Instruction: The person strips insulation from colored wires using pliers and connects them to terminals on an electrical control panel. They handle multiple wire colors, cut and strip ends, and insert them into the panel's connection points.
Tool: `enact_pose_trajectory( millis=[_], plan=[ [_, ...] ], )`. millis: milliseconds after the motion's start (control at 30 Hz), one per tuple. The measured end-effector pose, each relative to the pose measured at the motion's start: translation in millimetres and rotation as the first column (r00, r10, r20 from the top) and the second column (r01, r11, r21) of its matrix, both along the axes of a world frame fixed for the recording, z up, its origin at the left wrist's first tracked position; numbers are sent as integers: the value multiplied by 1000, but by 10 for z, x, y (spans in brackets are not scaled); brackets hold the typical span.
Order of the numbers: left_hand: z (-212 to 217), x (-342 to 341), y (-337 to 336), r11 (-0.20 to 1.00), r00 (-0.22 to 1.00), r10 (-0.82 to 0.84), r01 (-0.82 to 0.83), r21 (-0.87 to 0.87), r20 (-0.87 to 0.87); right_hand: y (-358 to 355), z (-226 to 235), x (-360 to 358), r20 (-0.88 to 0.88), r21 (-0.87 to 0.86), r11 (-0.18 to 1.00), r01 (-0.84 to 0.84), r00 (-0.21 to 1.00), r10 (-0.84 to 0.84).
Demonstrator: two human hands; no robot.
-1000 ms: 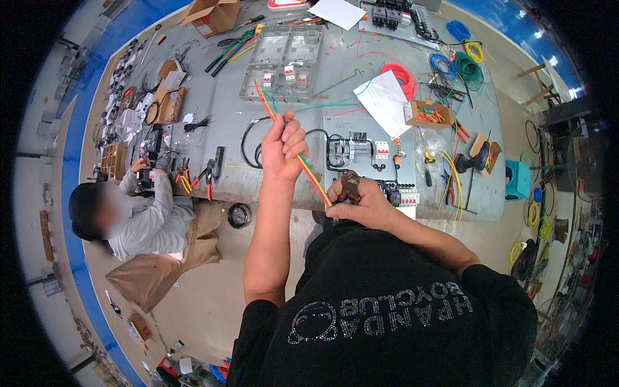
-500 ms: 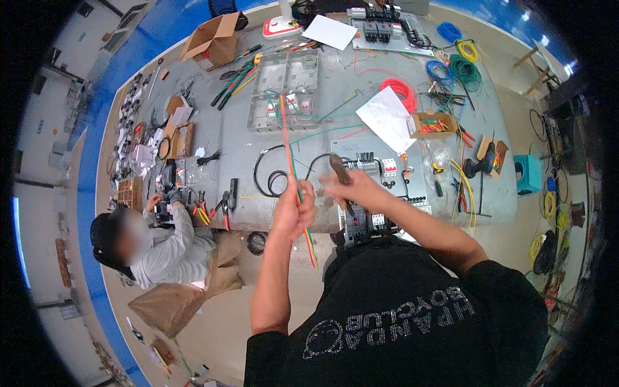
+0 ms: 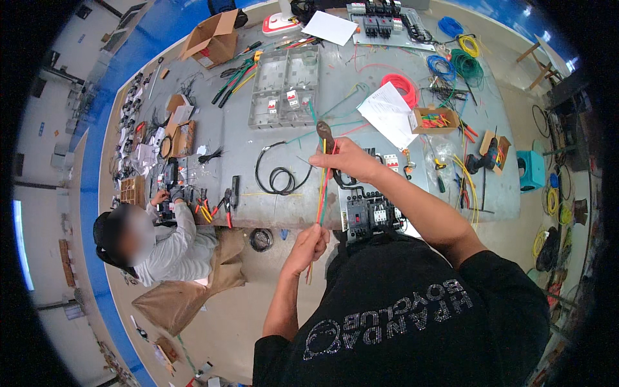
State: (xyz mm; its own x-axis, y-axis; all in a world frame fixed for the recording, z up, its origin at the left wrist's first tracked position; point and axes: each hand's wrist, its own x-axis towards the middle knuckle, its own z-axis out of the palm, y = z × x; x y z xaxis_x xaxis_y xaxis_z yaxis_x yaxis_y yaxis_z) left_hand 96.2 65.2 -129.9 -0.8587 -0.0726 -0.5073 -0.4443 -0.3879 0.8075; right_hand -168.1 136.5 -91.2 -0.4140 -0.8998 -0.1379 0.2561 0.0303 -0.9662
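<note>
A slim bundle of yellow, red and green wires [image 3: 322, 200], fairly straight, stretched lengthwise between our hands, its lower ends poking out below our closed left hand [image 3: 307, 248], dark brownish pliers [image 3: 325, 133] in our right hand [image 3: 346, 160], rounded head pointing away from us.

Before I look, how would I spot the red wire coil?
On the big grey table, right of its middle, find the white sheet. The red wire coil lies at its upper edge; coils farther right are blue, yellow and green.
</note>
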Motion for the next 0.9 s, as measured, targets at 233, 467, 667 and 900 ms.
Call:
enact_pose_trajectory(
  millis=[233, 467, 667, 900],
  plan=[
    [-130, -2, 93, 995, 997, 59, -63, 75, 51, 31, 31, 52, -85, 34, 999, 11, 996, -8],
    [366, -721, 160, 932, 963, 207, -247, -265, -170, 24, -62, 224, -174, 96, 995, 27, 985, -9],
    [286, -500, -52, 778, 975, 149, -217, -589, -162, 565, -196, 133, 333, 85, 986, -147, 936, 111],
    [430, -310, -113, 704, 989, 98, -147, -695, -110, 1399, -588, 758, 339, 224, 946, -234, 929, 149]
  ],
)
